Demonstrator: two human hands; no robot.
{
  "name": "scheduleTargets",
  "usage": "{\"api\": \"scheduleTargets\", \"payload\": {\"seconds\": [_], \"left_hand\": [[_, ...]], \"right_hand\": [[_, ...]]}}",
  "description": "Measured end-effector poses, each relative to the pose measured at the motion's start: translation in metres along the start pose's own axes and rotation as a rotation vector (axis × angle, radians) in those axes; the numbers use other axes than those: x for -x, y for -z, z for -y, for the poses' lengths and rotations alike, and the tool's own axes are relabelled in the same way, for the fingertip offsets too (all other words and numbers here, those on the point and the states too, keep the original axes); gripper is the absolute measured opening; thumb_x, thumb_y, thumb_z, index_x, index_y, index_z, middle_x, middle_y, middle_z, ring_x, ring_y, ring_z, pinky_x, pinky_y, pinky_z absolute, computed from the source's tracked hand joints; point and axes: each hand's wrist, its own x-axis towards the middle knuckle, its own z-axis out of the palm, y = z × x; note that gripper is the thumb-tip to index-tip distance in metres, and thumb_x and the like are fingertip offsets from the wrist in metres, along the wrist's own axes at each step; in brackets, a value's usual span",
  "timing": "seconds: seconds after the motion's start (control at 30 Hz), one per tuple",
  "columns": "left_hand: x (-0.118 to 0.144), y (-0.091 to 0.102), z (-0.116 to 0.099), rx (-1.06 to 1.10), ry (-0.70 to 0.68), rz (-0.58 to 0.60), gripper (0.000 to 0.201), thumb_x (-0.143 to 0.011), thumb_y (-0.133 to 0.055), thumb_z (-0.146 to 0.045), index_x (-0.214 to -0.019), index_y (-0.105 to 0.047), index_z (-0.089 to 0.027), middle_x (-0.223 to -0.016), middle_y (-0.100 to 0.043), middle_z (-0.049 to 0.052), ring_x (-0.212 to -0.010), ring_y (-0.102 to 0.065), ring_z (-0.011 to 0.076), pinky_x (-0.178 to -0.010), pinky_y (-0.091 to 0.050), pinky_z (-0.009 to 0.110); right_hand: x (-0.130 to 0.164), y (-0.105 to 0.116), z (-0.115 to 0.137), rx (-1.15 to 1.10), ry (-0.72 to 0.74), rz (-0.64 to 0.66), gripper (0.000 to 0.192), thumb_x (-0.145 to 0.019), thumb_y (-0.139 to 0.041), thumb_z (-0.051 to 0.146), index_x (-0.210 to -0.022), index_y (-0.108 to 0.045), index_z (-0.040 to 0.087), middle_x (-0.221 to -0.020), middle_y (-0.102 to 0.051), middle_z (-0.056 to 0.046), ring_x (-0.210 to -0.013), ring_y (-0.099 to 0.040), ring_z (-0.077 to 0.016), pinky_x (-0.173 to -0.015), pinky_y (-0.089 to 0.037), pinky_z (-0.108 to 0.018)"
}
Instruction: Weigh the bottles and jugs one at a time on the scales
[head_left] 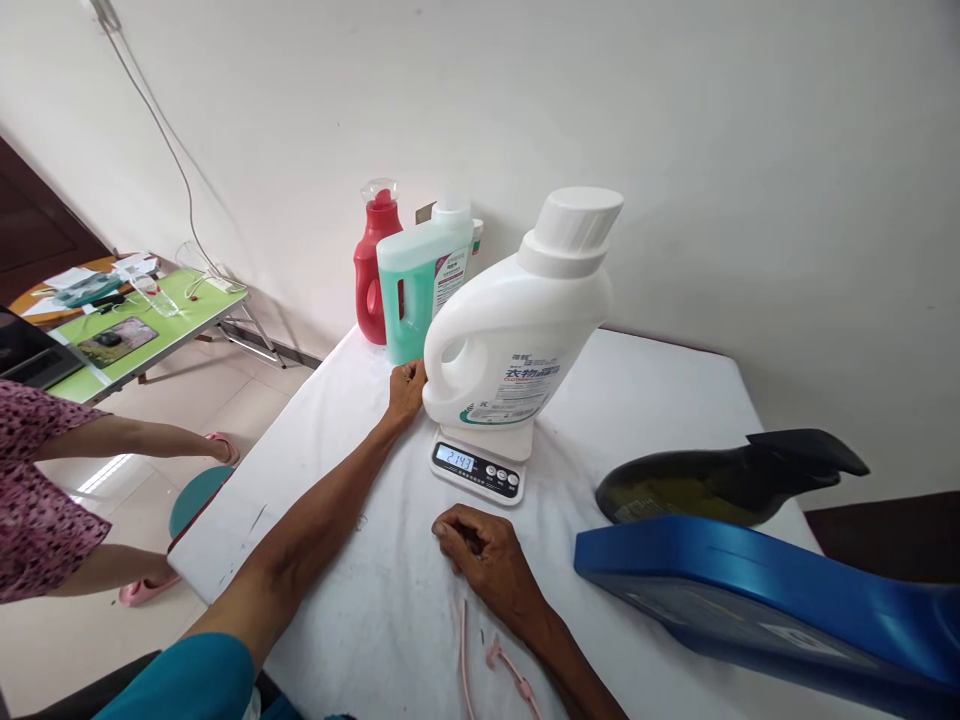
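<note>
Scale is sitting near the middle of the white table, its display lit, and everything else is placed around it. Standing on top of the scale is a large white detergent jug with a white cap, leaning a little. The left hand is reaching to the scale's left side, fingers curled against the jug's lower edge by the handle, touching it rather than gripping around it. The right hand is resting on the table just in front of the scale, loosely closed and holding nothing that can be seen. Behind the scale, against the wall, a teal bottle and a red bottle are standing side by side. To the scale's right, a blue container and a dark bottle are lying on their sides. A pink cord is trailing in front of the scale, beside the right wrist.
</note>
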Motion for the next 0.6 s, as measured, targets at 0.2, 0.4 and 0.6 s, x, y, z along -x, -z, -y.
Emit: {"api": "scheduleTargets", "payload": {"seconds": [0.2,0.4,0.6], "left_hand": [[0.005,-0.004,-0.041,0.009,-0.195,0.019,0.068,-0.092,-0.060,-0.077,-0.058,-0.046,-0.019,-0.057,-0.038,-0.002,-0.058,-0.035,0.0111,-0.056,-0.031,0.027],[0.034,-0.013,-0.105,0.014,-0.397,0.187,0.064,-0.078,-0.075,-0.081,-0.093,-0.071,-0.019,-0.088,-0.067,0.005,-0.084,-0.061,0.0187,-0.074,-0.050,0.030],[0.047,-0.034,-0.110,0.109,-0.144,0.252,0.054,-0.063,-0.095,-0.061,-0.086,-0.072,-0.017,-0.084,-0.070,0.005,-0.074,-0.063,0.0175,-0.062,-0.050,0.030]], "right_hand": [[0.000,0.001,0.000,0.008,-0.018,0.011,0.036,-0.101,-0.056,0.045,-0.078,-0.065,0.019,-0.067,-0.059,0.001,-0.054,-0.054,-0.0127,-0.056,-0.040,-0.026],[0.005,0.001,-0.006,0.027,-0.050,0.016,0.048,-0.101,-0.058,0.062,-0.078,-0.065,0.020,-0.065,-0.060,0.000,-0.054,-0.056,-0.0151,-0.056,-0.042,-0.027],[0.007,0.001,-0.016,0.060,-0.108,-0.020,0.060,-0.095,-0.059,0.076,-0.077,-0.070,0.020,-0.064,-0.058,-0.001,-0.054,-0.055,-0.0173,-0.055,-0.045,-0.028]]}}
